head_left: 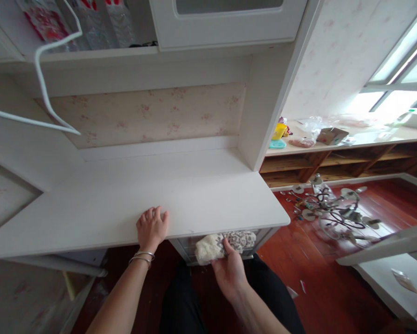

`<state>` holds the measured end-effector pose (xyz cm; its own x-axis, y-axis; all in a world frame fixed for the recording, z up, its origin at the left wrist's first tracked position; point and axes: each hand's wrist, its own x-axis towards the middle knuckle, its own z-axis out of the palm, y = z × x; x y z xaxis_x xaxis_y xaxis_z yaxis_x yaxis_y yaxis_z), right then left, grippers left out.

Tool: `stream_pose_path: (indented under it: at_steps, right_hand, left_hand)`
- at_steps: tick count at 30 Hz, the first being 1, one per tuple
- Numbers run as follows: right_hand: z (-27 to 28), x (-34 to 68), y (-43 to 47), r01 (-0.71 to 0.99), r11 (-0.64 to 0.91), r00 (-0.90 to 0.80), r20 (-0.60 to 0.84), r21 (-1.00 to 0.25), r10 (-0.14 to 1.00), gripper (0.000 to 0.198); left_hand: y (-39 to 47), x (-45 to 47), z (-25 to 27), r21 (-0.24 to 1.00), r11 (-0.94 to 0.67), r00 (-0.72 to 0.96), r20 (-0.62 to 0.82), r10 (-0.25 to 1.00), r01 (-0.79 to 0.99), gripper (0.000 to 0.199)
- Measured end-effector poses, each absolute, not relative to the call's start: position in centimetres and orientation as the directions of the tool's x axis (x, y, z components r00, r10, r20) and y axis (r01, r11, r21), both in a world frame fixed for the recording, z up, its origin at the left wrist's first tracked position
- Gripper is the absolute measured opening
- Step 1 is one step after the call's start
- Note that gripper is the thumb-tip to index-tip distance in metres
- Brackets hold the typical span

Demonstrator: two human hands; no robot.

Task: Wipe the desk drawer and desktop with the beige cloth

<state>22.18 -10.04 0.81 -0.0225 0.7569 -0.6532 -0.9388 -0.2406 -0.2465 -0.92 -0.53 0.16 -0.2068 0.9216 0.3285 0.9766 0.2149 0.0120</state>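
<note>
A home bedroom: white built-in desk (180,195), floral wallpaper (153,111), clothes hanger (43,79), wooden floor (334,287).

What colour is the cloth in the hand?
The cloth is cream with a grey-brown lacy pattern, seen in the head view.

No legible text, labels, brands or numbers anywhere in view. Red and white printing on the plastic packets (48,21) on the upper shelf too blurred to read; cardboard box (332,135) and yellow container (279,131) on the far counter too small to show any lettering.
</note>
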Motion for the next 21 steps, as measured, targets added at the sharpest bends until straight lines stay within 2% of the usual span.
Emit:
stream_pose_path:
  at_steps: [7,12,18,21]
  right_hand:
    - [-0.4,13.7,-10.0,-0.915,-0.399,-0.292,-0.582,-0.062,0.759,0.028]
    - [-4.8,11.0,-8.5,-0.941,-0.333,-0.212,-0.669,-0.056,0.712,0.023]
    - [-11.5,14.4,-7.3,-0.952,-0.301,-0.168,-0.715,-0.063,0.679,0.025]
    - [-13.8,17.5,-6.8,-0.944,-0.294,-0.090,-0.739,-0.151,0.668,0.025]
  left_hand:
    - [-0.6,-0.9,0.4,-0.010,0.206,-0.192,0.327,0.925,0.978,0.043]
    - [-0.6,-0.9,0.5,-0.030,0.192,-0.170,0.344,0.923,0.981,0.043]
    - [-0.6,-1.0,0.4,-0.017,0.197,-0.179,0.340,0.923,0.980,0.043]
    - [-0.5,-1.1,0.4,-0.005,0.206,-0.194,0.325,0.926,0.978,0.043]
